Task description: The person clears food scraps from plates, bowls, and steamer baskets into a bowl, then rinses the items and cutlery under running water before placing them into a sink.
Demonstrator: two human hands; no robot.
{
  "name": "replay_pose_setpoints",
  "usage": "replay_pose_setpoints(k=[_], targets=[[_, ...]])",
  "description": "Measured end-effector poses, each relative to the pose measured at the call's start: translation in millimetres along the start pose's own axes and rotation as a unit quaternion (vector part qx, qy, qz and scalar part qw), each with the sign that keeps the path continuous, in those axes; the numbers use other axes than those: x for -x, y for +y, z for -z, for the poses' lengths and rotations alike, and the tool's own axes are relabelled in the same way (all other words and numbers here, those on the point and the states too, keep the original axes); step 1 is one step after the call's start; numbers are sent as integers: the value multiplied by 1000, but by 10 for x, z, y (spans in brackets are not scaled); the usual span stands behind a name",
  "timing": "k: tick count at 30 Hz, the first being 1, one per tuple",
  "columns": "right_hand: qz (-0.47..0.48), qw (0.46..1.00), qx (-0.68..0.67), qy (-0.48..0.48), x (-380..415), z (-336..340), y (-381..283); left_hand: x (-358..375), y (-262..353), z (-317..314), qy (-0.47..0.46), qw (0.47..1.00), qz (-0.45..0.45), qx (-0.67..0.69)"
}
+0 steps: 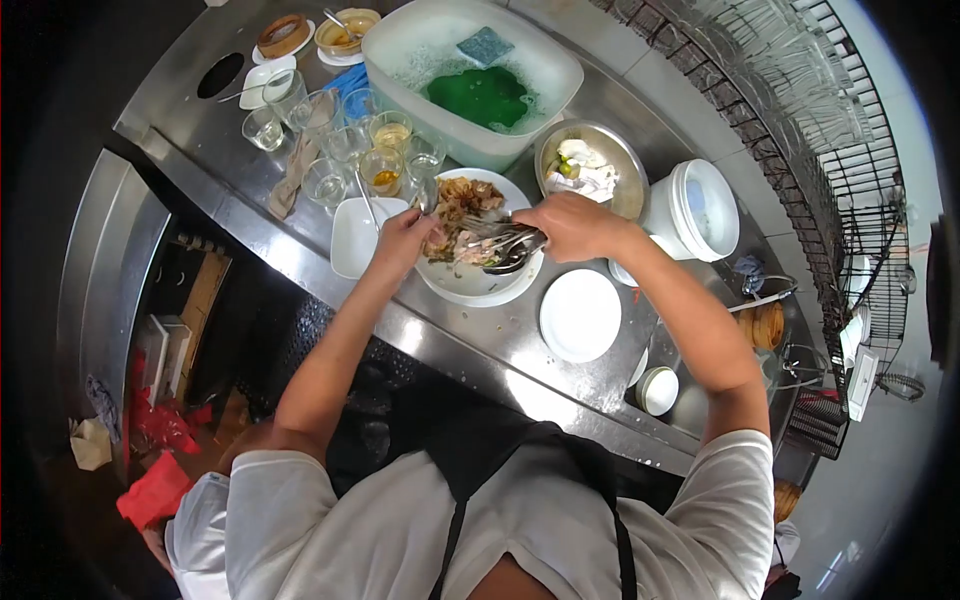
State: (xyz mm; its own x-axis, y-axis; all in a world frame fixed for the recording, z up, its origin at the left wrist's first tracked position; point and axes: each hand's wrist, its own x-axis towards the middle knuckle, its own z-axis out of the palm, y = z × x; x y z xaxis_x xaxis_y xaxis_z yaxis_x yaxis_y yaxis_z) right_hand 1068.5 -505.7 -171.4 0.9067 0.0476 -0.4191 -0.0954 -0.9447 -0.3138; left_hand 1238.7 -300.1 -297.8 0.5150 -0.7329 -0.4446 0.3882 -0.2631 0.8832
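A white plate [480, 292] piled with food scraps [470, 205] lies in front of me. Over its left rim my left hand [405, 238] pinches a metal spoon [428, 194], bowl end pointing away from me. From the right, my right hand [572, 226] is closed around a bunch of forks and spoons [512, 246], which reach down over the scraps. Just left of the plate is a square white bowl [350, 243] with a utensil leaning in it. A clean-looking white plate [580, 316] lies to the right, below my right hand.
Behind stands a large tub [400, 110] of green soapy water with a sponge [485, 46]. Several glasses [345, 145] crowd the left. A steel bowl [625, 165] holding white scraps and a white bucket [690, 210] are right. A wire rack [740, 100] lines the wall.
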Motion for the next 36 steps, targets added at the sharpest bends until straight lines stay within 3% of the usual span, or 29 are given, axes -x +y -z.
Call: replay_pose_setpoints(k=[5, 9, 11, 12, 14, 16, 17, 19, 22, 26, 27, 28, 30, 33, 34, 35, 36], targets=[[-95, 984, -96, 117, 522, -83, 373, 9, 103, -265, -1, 996, 51, 72], [-206, 909, -287, 220, 794, -149, 807, -100, 152, -808, -18, 991, 74, 114], [-246, 856, -415, 184, 711, -403, 1448, -141, 252, -1211, -47, 987, 82, 127], [-245, 829, -476, 164, 712, -470, 1655, -337, 171, -1371, -79, 990, 61, 102], [-239, 727, -613, 198, 571, -725, 1919, -897, -113, -1771, -38, 978, -172, -111], [-302, 725, -584, 207, 357, -1116, 2252, -863, 174, -2021, 12, 923, -191, -333], [-336, 756, -522, 205, 293, -1204, 2303, -839, 284, -2106, 42, 876, -197, -439], [-398, 804, -396, 196, 182, -1346, 2323, -870, 310, -2140, 28, 874, -193, -445], [-441, 787, -384, 198, 245, -1302, 2259, -999, 184, -2091, 36, 869, -203, -450], [-438, 812, -305, 234, 213, -1358, 2343, -1239, 129, -2221, 35, 843, -228, -486], [-433, 825, -301, 202, 220, -1355, 2342, -1286, 124, -2297, 26, 832, -230, -505], [-433, 821, -307, 211, 213, -1360, 2330, -1334, 115, -2370, 17, 820, -231, -523], [-434, 813, -316, 227, 176, -1416, 2373, -1682, -48, -2574, 26, 836, -145, -529], [-468, 735, -406, 276, 207, -1454, 2311, -1828, -140, -2744, 11, 850, -91, -518], [-421, 731, -472, 256, 231, -1439, 2341, -1849, -157, -2786, 0, 854, -85, -513], [-372, 720, -537, 233, 244, -1496, 2419, -2008, -324, -2825, 58, 860, -98, -498], [-321, 702, -600, 209, 316, -1418, 2307, -2018, -284, -2845, 34, 875, -73, -478]])
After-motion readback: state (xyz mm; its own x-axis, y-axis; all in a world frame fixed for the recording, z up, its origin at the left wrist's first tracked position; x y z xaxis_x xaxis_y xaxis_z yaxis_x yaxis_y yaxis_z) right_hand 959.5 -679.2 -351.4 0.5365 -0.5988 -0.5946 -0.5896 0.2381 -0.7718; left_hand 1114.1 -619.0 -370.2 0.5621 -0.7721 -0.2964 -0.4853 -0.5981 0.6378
